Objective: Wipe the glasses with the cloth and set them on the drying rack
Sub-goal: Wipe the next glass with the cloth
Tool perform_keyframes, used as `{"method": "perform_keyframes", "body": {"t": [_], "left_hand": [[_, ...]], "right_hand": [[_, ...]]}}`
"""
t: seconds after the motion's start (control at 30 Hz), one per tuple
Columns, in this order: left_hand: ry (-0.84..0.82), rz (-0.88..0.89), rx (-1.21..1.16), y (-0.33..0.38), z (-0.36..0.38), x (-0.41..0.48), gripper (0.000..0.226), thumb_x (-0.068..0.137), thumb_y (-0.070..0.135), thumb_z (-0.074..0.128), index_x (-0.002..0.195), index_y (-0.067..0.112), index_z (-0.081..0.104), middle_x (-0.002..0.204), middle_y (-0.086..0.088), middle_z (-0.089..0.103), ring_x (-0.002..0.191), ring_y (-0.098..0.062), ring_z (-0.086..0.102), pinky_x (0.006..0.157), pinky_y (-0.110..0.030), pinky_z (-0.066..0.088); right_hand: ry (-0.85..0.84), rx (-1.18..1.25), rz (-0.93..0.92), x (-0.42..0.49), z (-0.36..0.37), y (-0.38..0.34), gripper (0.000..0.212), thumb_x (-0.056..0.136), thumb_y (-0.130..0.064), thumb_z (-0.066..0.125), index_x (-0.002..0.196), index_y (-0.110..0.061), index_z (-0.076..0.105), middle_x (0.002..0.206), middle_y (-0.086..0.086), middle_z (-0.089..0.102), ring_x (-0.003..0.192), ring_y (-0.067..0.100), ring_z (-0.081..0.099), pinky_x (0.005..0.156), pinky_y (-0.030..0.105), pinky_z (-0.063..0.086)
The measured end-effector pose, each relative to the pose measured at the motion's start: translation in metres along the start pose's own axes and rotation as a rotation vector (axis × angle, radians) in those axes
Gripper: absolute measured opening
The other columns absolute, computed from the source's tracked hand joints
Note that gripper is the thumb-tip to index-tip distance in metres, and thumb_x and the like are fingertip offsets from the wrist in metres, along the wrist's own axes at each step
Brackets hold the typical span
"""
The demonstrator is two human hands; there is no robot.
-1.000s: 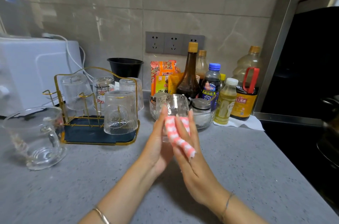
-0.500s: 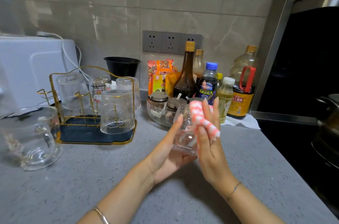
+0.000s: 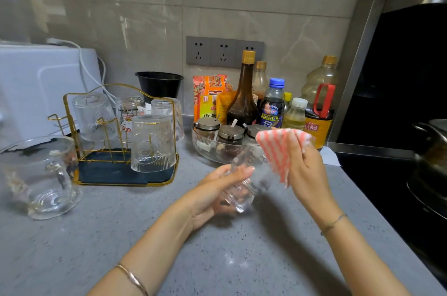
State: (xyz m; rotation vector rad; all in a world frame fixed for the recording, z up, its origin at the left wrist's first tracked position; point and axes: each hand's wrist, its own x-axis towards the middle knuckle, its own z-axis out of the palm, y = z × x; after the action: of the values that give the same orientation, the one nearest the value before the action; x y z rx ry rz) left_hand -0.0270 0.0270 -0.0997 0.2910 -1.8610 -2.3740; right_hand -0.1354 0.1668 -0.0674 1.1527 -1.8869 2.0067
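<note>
Held item: clear glass (image 3: pixel 244 183), smooth-walled and round, lying tilted above the bench (image 3: pixel 217 261) with its thick base toward the palm. The left hand (image 3: pixel 209 198) is palm up, its fingers (image 3: pixel 240 171) curled round the glass body. The right hand (image 3: pixel 306 169) is raised beside it, its fingers (image 3: pixel 298 148) drawn together and pinching a cloth (image 3: pixel 275 150). The cloth is soft, striped pink and white and folded to a wedge, and its lower corner overlaps the glass's upper end. The drying rack (image 3: pixel 70 126) is thin gold wire with an arched back and a dark blue mat in its base, and it stands well left of the hands. It carries four inverted glasses: three ribbed tumblers (image 3: pixel 152 144) and one printed glass (image 3: pixel 129 114). A handled glass mug (image 3: pixel 41 182) stands upright just left of the rack. The bench is grey speckled stone.
</note>
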Motion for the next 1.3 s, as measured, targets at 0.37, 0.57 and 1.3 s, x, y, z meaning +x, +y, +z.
{"method": "perform_keyframes", "body": {"t": [0.37, 0.57, 1.3], "left_hand": [[0.150, 0.092, 0.011, 0.000, 0.001, 0.001, 0.077, 0.047, 0.036, 0.089, 0.118, 0.020, 0.063, 0.110, -0.007, 0.073, 0.101, -0.024, 0.070, 0.087, -0.037, 0.054], [0.297, 0.212, -0.114, 0.004, -0.002, 0.001, 0.077, 0.053, 0.029, 0.083, 0.125, 0.023, 0.056, 0.113, -0.003, 0.070, 0.089, -0.014, 0.072, 0.079, -0.035, 0.057], [0.277, 0.237, 0.062, 0.005, 0.008, 0.001, 0.059, 0.090, 0.066, 0.027, 0.118, 0.026, 0.059, 0.105, -0.005, 0.074, 0.101, -0.023, 0.069, 0.102, -0.046, 0.046]], "right_hand": [[-0.085, 0.084, 0.204, -0.007, 0.006, 0.006, 0.029, 0.097, -0.023, 0.049, 0.073, -0.011, 0.062, 0.053, -0.007, 0.062, 0.058, -0.001, 0.057, 0.063, 0.013, 0.048], [-0.191, 0.208, 0.288, -0.012, 0.013, 0.001, 0.054, 0.089, -0.043, 0.058, 0.071, 0.008, 0.061, 0.069, 0.034, 0.056, 0.065, 0.032, 0.053, 0.073, 0.039, 0.045], [-0.663, -0.019, 0.165, -0.028, 0.011, -0.002, 0.025, 0.089, -0.015, 0.063, 0.114, -0.011, 0.066, 0.110, 0.008, 0.071, 0.104, 0.020, 0.066, 0.091, 0.026, 0.051]]}}
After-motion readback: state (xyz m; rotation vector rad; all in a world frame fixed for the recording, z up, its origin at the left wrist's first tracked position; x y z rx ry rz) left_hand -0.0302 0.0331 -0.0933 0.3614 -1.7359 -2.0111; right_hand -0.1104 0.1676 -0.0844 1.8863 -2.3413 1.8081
